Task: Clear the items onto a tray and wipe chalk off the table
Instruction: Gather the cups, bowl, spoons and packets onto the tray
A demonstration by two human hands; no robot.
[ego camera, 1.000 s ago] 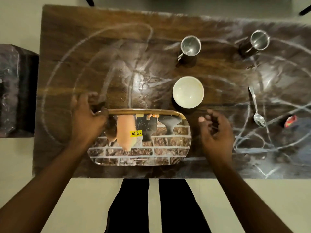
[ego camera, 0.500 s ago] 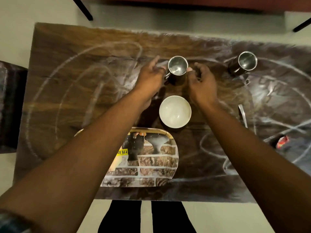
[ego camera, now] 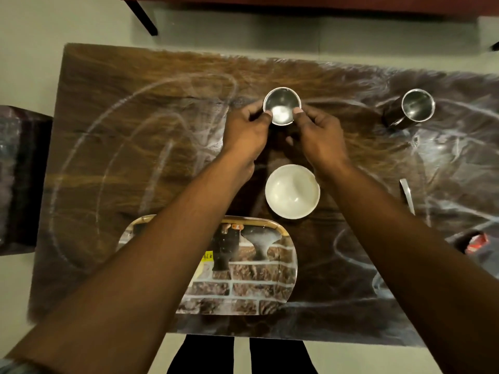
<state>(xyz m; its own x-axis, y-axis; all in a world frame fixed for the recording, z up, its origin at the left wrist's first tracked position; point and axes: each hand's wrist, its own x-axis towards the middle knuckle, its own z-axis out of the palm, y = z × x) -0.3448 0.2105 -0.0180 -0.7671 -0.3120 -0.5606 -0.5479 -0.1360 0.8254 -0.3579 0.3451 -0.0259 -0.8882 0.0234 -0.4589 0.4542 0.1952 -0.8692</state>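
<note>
A steel mug point(ego camera: 282, 107) is held between both of my hands over the middle of the wooden table point(ego camera: 113, 136), which is covered in white chalk scribbles. My left hand point(ego camera: 247, 130) grips its left side and my right hand point(ego camera: 318, 136) grips its right side, thumbs at the rim. A white bowl point(ego camera: 292, 191) sits just below the hands. A brick-patterned tray point(ego camera: 243, 287) lies at the near edge, partly under my left forearm. A second steel mug point(ego camera: 415, 106) stands at the far right. A spoon point(ego camera: 407, 195) shows beside my right forearm.
A small red packet point(ego camera: 476, 242) lies near the right edge, next to my right arm. A dark stool or seat point(ego camera: 16, 179) stands left of the table. Another table's legs point(ego camera: 143, 17) show beyond the far edge. My legs are below the near edge.
My hands left the tray, reached over the bowl to the middle mug, and now both grip it; the mug looks raised and tipped toward me.
</note>
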